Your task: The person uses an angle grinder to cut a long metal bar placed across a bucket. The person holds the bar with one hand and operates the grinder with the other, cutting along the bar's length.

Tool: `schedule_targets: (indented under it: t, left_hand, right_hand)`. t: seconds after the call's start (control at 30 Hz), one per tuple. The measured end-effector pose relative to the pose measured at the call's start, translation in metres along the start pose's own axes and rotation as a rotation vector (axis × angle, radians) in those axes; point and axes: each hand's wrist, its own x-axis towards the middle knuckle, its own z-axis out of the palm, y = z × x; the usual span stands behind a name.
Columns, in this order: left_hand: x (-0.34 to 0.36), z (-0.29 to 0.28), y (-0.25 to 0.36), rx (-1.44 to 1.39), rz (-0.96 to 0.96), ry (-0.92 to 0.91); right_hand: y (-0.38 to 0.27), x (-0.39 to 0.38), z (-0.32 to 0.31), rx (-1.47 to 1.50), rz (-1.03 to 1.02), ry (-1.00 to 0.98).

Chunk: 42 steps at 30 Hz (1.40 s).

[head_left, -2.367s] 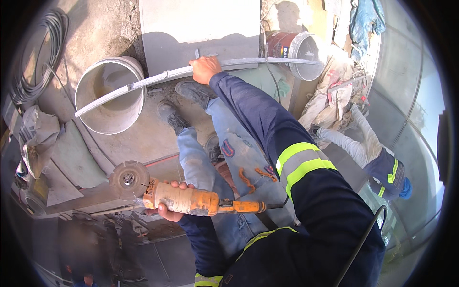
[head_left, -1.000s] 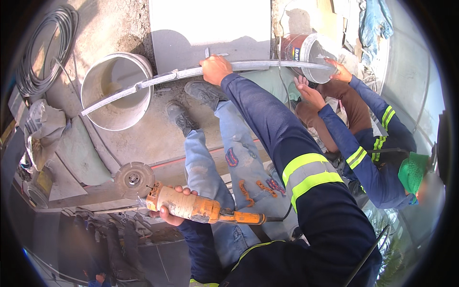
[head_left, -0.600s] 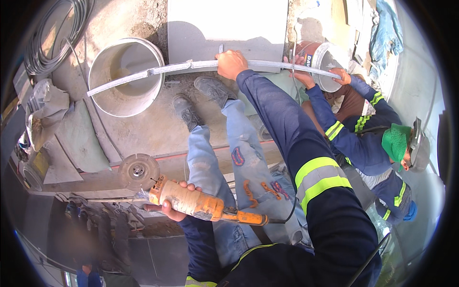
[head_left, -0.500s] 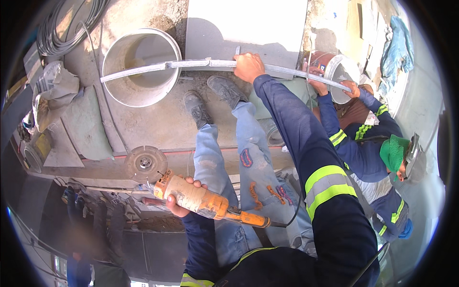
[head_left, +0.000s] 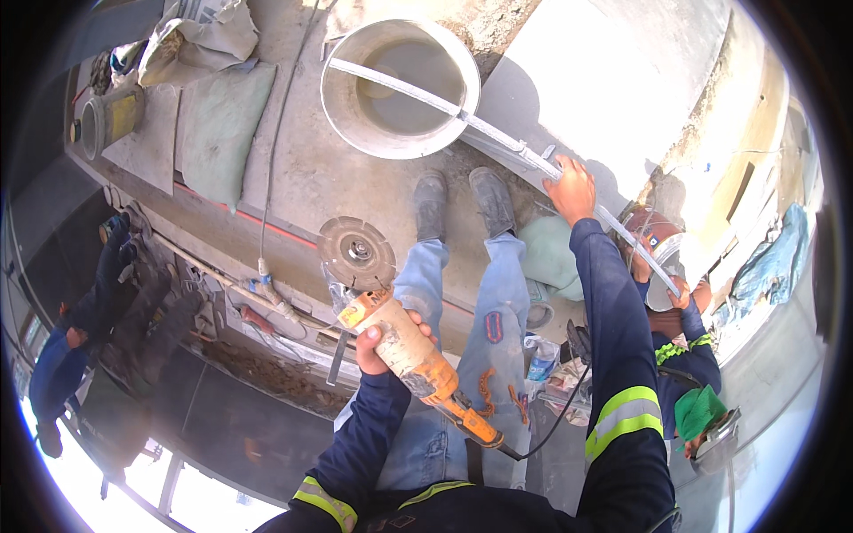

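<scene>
My left hand (head_left: 370, 351) is wrapped round the worn orange body of an angle grinder (head_left: 416, 357). A large round cutting disc (head_left: 336, 252) sits on its head, over the ledge edge; whether it spins I cannot tell. The grinder's dark cord (head_left: 560, 417) trails off to the right. My right hand (head_left: 573, 190) is closed on a long, thin, pale metal strip (head_left: 499, 135), which has notches along it. Its far left end lies across a big white bucket (head_left: 334, 117). Another person's hands (head_left: 680, 291) hold the strip near its right end.
The other person, in a green head covering (head_left: 698, 412), crouches at the right beside a reddish bucket (head_left: 641, 222). A pale board (head_left: 613, 80) lies at the far right. Left of my feet are a greenish sack (head_left: 227, 124) and a yellowish container (head_left: 115, 120). More people stand below left.
The whole view has turned, so the bucket and my feet appear farther right. The strip now slants down to the right. Both hands keep their holds.
</scene>
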Motion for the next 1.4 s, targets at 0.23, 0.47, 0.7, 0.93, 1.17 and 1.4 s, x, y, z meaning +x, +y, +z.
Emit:
schedule_targets:
  t: [0.23,0.47,0.7,0.93,1.17,1.4]
  left_hand:
    - [0.012,-0.005,0.002,-0.038,0.082,-0.014]
    - [0.042,0.017,0.011,-0.039,0.214,0.017]
    - [0.047,0.035,-0.016,0.084,0.305,0.022]
    - [0.05,0.067,-0.045,-0.095,0.323,0.119]
    - [0.048,0.076,0.003,-0.374,0.437,-0.067]
    - [0.009,0.099,0.088,-0.448,0.772,-0.113]
  right_hand:
    - [-0.077,-0.112,-0.078,0.76,0.109,-0.154]
    - [-0.14,-0.225,-0.131,1.233,0.315,-1.399]
    - [-0.108,-0.224,-0.131,1.435,0.477,-1.368]
    - [-0.093,-0.191,-0.169,1.274,0.406,-1.318]
    - [-0.051,-0.109,-0.28,0.471,-0.071,-1.848]
    - [-0.031,-0.045,-0.466,0.064,-0.14,-0.492]
